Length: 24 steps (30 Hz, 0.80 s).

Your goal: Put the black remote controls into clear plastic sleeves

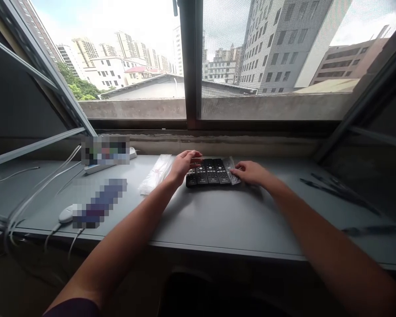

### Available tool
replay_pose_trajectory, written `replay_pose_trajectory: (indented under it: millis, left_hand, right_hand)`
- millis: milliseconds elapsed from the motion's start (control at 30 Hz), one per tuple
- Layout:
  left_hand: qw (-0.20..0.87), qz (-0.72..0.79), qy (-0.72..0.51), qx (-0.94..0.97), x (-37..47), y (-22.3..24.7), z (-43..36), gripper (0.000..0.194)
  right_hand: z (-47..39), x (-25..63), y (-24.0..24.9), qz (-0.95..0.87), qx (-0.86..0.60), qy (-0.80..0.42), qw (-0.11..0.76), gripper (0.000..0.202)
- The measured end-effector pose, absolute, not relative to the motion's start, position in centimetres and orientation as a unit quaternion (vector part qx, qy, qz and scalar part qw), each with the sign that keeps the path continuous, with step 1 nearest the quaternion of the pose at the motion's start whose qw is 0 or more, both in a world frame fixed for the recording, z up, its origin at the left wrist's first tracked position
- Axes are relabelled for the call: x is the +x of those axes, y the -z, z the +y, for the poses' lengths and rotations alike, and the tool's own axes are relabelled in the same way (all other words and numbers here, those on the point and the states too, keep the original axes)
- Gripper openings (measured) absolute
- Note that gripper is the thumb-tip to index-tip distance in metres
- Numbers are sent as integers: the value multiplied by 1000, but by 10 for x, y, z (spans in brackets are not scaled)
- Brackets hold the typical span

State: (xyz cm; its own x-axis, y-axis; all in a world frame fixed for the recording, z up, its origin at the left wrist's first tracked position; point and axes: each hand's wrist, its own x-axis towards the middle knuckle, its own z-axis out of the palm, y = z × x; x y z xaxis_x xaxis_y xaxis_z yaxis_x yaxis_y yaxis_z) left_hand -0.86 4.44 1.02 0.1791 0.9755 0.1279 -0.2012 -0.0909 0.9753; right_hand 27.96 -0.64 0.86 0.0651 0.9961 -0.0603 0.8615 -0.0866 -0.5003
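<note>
Several black remote controls [212, 173] lie side by side in a row on the grey table, their buttons facing up. My left hand [184, 165] is over the left end of the row, its fingers stretched out and apart; whether they touch a remote I cannot tell. At the right end of the row, a clear plastic bag [233, 177] lies against the last remote. My right hand [249, 172] pinches this bag between thumb and fingers. What the bag contains, if anything, is not plain.
Flat clear plastic bags [156, 175] lie left of the remotes. Farther left are a white power strip [100, 166], a round white device [67, 214], white cables [36, 193] and blurred-out items. Dark cables [339, 193] lie on the right. A window frame [192, 88] rises behind the table.
</note>
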Motion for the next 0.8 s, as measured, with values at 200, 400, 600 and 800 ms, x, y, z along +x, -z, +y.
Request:
replay_pose_trajectory:
  millis: [200, 400, 600, 800]
  left_hand:
    - [476, 391, -517, 594, -11, -3, 50, 27]
    - [185, 441, -528, 702, -18, -13, 40, 29]
    - [75, 448, -454, 766, -27, -16, 37, 34]
    - [10, 520, -332, 787, -41, -14, 49, 29]
  right_hand:
    - [-2, 283, 8, -673, -708, -28, 211, 42]
    - [-4, 272, 7, -752, -579, 0, 314, 32]
    - [-14, 253, 4, -844, -435, -47, 311, 52]
    - [-21, 248, 7, -868, -419, -49, 262, 78]
